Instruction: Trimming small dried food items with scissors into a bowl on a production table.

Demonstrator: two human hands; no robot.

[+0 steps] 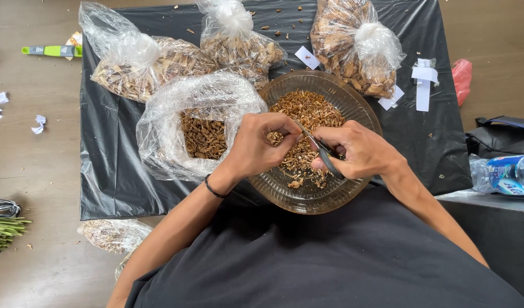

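Right hand (359, 151), just right of the frame's centre, is curled closed around the dark handles of a small pair of metal scissors (319, 147), its forearm running down to the lower right. Those scissors lie with their long axis on a diagonal, the blades pointing up and left toward the left hand (256, 142). That left hand, at centre frame, has its fingers bent and pinched shut on a small brown piece that is too small to tell, its forearm slanting to the lower left with a black band at the wrist. Both hands hover over the round clear glass bowl (353, 105) of chopped brown dried bits, which sits on black plastic sheeting (119, 171).
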